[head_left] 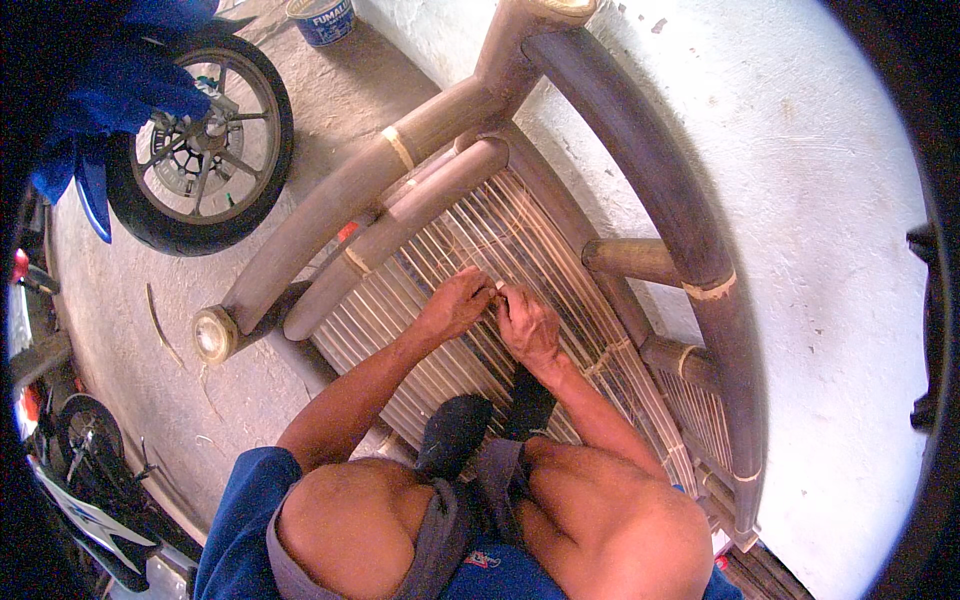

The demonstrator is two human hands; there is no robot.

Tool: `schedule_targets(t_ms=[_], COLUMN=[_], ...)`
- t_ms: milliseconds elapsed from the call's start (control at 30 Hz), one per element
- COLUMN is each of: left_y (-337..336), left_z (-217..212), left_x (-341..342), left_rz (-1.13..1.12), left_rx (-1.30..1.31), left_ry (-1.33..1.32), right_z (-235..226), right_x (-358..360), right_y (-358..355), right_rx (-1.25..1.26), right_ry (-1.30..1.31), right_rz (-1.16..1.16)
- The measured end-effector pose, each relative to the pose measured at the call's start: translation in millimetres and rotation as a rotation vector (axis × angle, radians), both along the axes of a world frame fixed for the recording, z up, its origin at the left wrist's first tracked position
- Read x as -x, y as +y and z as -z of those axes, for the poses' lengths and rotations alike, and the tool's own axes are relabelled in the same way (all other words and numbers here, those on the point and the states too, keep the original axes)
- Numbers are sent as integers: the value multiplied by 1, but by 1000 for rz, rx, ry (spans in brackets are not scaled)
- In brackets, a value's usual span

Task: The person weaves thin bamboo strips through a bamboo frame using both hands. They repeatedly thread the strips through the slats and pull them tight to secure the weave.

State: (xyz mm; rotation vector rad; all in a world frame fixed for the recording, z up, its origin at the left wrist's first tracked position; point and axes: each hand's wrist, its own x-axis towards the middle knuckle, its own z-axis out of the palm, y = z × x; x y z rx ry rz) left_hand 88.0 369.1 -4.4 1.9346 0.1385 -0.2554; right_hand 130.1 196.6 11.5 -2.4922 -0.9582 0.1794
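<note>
I sit on a bamboo bench (600, 120) with thick dark brown poles and a seat of thin pale slats (380, 325). My left hand (462, 303) and my right hand (530, 325) meet over the middle of the slats, fingertips almost touching. Both are closed in a pinch. A small pale bit shows between the fingertips, too small to name. Thin loose pale strands (480, 240) cross the slats just beyond my hands. Pale bindings (397, 147) wrap the pole joints. My knees and dark-covered feet hide the nearest part of the seat.
A white wall (820, 250) stands close along the right side. At the upper left is a motorcycle wheel (270, 115), with a blue tub (322, 22) beyond it. Another motorcycle (90, 430) stands at the lower left. Thin strips (160, 318) lie on the concrete floor.
</note>
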Motion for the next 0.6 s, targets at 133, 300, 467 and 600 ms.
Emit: schedule_targets(t_ms=[133, 300, 467, 600], left_y=[0, 0, 1, 0], left_z=[1, 7, 11, 13], left_x=[0, -1, -1, 0], left_rz=[3, 10, 28, 15], left_rx=[-3, -9, -16, -2], left_ry=[-16, -41, -45, -76], right_z=[0, 1, -2, -7], right_x=[-2, -2, -2, -4], right_y=[0, 1, 3, 2], right_rx=[31, 80, 50, 21], right_ry=[-62, -67, 160, 196], right_rz=[-62, -62, 26, 12])
